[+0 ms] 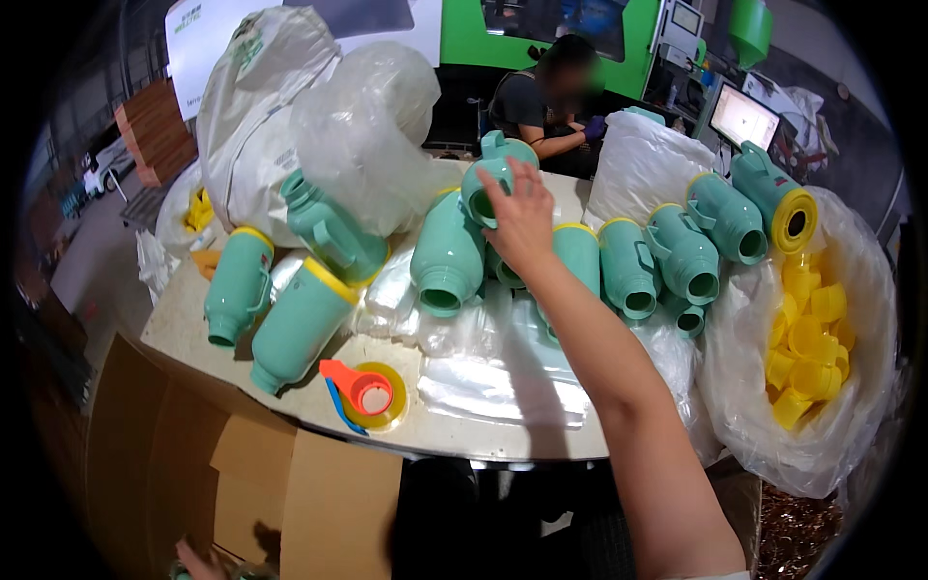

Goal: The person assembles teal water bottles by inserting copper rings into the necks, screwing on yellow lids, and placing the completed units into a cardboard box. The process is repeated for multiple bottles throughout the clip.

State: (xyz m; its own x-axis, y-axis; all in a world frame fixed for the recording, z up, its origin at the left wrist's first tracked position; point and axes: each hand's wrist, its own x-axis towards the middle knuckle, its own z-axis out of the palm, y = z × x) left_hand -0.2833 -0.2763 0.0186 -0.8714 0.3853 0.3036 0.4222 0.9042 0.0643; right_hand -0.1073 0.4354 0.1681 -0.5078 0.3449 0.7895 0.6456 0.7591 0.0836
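Note:
My right hand (522, 220) reaches far across the table onto a mint-green flask shell (495, 159) that lies on top of the pile. Its fingers lie over the shell's side and the thumb is at the open mouth. Several more green flask shells with yellow bases lie on the table (483, 440), some to the left (307, 324) and a row to the right (681, 253). My left hand (198, 559) only shows its fingers at the bottom edge, beside a cardboard box (319, 493); what it holds is hidden.
A clear bag of yellow caps (807, 348) hangs at the right. A tape roll with an orange dispenser (372, 391) lies near the front edge, on flat plastic bags (503, 382). Big stuffed bags (290, 116) stand behind. Another person (546, 101) sits beyond the table.

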